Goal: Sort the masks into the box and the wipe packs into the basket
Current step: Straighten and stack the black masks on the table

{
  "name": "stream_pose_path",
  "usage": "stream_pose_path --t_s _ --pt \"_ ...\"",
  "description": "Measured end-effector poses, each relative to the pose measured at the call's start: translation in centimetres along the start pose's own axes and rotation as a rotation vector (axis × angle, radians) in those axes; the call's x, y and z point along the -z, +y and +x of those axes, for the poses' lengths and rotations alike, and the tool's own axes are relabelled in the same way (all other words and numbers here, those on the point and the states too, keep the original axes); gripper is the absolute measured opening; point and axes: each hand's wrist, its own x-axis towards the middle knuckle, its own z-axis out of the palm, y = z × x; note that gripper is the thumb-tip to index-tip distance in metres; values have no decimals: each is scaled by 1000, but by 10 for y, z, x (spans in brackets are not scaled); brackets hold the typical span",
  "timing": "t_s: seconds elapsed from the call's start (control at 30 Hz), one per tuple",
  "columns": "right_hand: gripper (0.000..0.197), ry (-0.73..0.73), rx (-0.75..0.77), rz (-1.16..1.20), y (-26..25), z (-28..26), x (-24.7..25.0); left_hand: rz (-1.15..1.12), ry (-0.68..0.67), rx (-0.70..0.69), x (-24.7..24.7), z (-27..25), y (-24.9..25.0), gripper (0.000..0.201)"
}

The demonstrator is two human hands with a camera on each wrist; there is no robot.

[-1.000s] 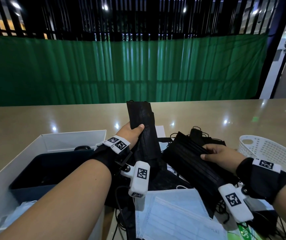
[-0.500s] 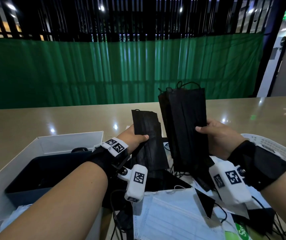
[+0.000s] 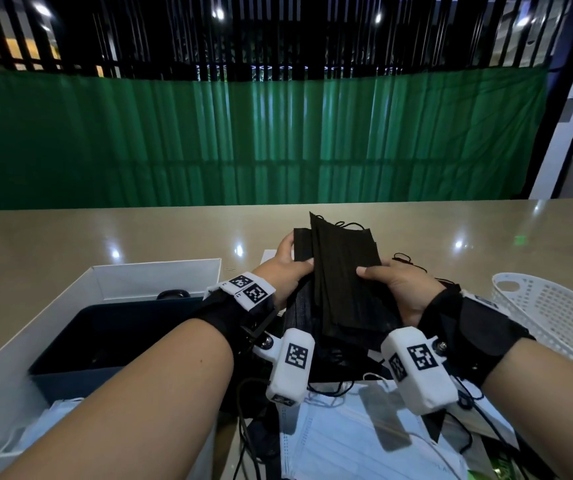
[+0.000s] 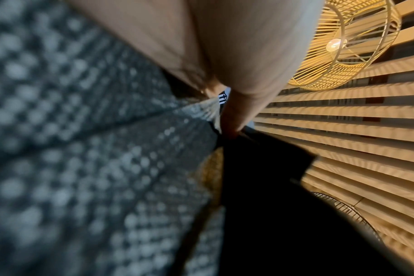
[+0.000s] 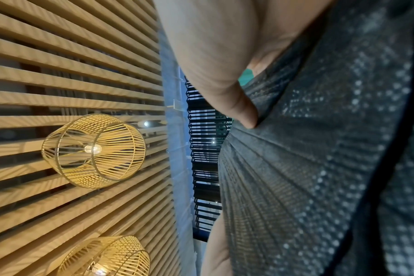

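Sorting's only partway: left hand and right hand both pinch a stack of black masks mid-frame above the tabletop; box lower left holds some, basket looks empty, pale masks still wait at the bottom
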Motion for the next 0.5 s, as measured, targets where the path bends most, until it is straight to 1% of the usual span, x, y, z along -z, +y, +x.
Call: stream_pose_path --t_s 0.07,0.13,0.17,0.27,0.3,0.37,0.4,0.43,0.5 --pt "15 -29 -29 11 0 -2 1 64 23 21 3 4 -2 66" --pt "22 -54 -34 4 3 -1 1 179 28 26 5 5 0 66" --pt "24 -66 -33 2 5 -1 -1 225 25 32 5 4 2 70" --pt "31 -90 -23 6 14 3 -7 313 -4 15 4 -1 5 97" --pt "33 -93 -16 1 18 5 -9 300 -22 -2 4 -3 3 106" --pt "34 -99 11 -19 22 7 -13 208 -47 -8 3 -2 -3 132" --pt "33 -102 26 -37 23 8 -14 176 -53 -4 3 0 -6 139" --pt "34 -106 39 -49 24 8 -14 163 -55 -5 3 3 -9 141" --pt "38 -90 54 -42 24 9 -14 133 -60 -7 2 4 -8 138"
